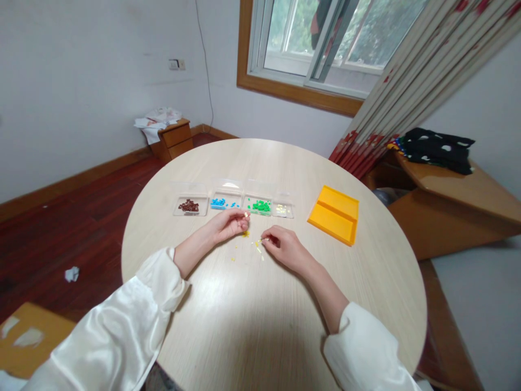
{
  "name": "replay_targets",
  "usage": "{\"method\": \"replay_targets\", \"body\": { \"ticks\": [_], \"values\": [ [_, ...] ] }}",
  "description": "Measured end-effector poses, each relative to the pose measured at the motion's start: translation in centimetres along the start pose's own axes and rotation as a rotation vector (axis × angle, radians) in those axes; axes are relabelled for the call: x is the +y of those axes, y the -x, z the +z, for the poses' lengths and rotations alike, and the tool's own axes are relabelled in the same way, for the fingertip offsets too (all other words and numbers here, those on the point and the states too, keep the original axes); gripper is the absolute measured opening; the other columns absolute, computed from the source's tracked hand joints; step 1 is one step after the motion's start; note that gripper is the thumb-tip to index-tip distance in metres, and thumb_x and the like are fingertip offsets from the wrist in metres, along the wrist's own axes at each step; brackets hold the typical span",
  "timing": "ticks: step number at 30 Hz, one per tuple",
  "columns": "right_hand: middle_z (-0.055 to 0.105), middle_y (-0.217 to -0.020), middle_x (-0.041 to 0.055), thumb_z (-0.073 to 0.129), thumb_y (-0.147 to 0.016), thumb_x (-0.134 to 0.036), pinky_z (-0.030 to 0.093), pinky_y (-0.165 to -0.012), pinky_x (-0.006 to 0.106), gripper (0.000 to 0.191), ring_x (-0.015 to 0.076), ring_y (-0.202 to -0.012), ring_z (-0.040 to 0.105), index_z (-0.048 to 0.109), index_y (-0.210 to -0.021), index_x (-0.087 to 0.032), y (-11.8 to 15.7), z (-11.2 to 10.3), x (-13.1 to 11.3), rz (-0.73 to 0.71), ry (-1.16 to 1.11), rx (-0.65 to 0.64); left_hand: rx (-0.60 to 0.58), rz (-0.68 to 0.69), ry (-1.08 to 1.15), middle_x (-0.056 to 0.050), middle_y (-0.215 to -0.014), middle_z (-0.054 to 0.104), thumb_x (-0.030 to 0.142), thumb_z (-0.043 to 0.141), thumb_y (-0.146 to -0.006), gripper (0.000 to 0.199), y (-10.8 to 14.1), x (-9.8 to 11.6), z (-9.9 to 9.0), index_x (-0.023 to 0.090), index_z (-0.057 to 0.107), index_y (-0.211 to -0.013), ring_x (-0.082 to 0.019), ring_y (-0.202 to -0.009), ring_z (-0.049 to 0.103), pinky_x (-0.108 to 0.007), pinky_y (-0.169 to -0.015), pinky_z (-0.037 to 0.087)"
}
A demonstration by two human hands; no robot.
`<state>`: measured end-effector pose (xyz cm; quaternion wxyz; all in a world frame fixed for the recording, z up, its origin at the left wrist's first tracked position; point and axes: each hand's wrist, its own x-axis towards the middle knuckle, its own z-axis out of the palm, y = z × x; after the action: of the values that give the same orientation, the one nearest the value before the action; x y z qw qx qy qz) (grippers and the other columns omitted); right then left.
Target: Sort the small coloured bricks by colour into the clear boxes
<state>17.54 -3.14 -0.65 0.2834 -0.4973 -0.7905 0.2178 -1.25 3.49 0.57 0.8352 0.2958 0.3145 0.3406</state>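
Note:
My left hand [228,224] is raised a little over the table, palm partly turned up, with a small pale yellow piece [246,215] pinched at its fingertips. My right hand [285,245] rests low by the tabletop. Its thumb and forefinger are pressed together beside a few loose pale pieces [259,250], and what they grip is too small to make out. Small yellow pieces [246,234] lie just below my left fingers. Behind the hands stand clear lidded boxes holding brown pieces [189,206], blue pieces [218,203], green pieces [261,206] and pale pieces [283,209].
An orange two-compartment tray [334,214] lies to the right on the round wooden table [260,320]. Beyond the table are a small cabinet [176,139] with papers, a window, a curtain [391,92] and a brown cabinet [451,212] with dark cloth on top.

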Motion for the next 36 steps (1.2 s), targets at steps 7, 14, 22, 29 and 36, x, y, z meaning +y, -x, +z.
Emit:
{"method": "replay_targets", "body": {
  "ticks": [7,14,22,29,36],
  "values": [
    [0.061,-0.082,0.0067,0.05,-0.085,-0.012,0.045,-0.073,0.028,0.015,0.0145,-0.078,0.057,0.064,-0.083,-0.015,0.0,0.7,-0.5,-0.102,0.07,-0.069,0.001,-0.051,0.06,-0.004,-0.056,0.052,0.004,0.05,-0.063,0.006,-0.6,0.3,-0.7,0.008,0.054,-0.063,-0.008,-0.047,0.046,-0.02,-0.047,0.039],
    [0.057,-0.081,0.0056,0.047,-0.087,-0.011,0.044,-0.073,0.027,0.015,0.0146,-0.078,0.055,0.06,-0.079,-0.015,-0.1,0.9,-0.6,-0.099,0.088,-0.075,0.073,0.268,-0.743,0.004,-0.049,0.044,0.013,0.064,-0.063,0.012,0.6,0.5,-0.2,0.013,0.056,-0.054,-0.007,-0.047,0.036,-0.019,-0.049,0.028],
    [0.058,-0.076,0.0024,0.05,-0.084,-0.014,0.043,-0.07,0.026,0.011,0.0133,-0.074,0.054,0.057,-0.077,-0.017,-0.3,0.4,0.0,-0.017,-0.023,0.048,-0.145,0.475,-1.352,-0.002,-0.064,0.057,0.01,0.067,-0.062,0.011,1.3,-0.2,0.1,0.018,0.071,-0.069,-0.015,-0.064,0.05,-0.023,-0.064,0.035],
    [0.06,-0.069,0.0004,0.053,-0.082,-0.02,0.042,-0.064,0.025,0.009,0.0118,-0.066,0.053,0.06,-0.076,-0.017,-0.3,0.4,0.1,0.08,-0.126,0.053,-0.24,0.479,-1.382,-0.002,-0.061,0.052,0.008,0.061,-0.066,0.015,1.0,-1.1,-0.2,0.02,0.07,-0.066,-0.014,-0.06,0.046,-0.022,-0.061,0.032],
    [0.063,-0.064,0.0006,0.054,-0.08,-0.03,0.048,-0.054,0.023,0.015,0.0104,-0.056,0.057,0.058,-0.078,-0.017,-0.2,0.9,0.5,0.244,-0.444,0.036,-0.14,0.449,-1.233,0.0,-0.058,0.051,0.008,0.06,-0.066,0.011,1.2,-1.0,0.6,0.016,0.066,-0.062,-0.012,-0.057,0.043,-0.022,-0.057,0.03]
  ]
}}
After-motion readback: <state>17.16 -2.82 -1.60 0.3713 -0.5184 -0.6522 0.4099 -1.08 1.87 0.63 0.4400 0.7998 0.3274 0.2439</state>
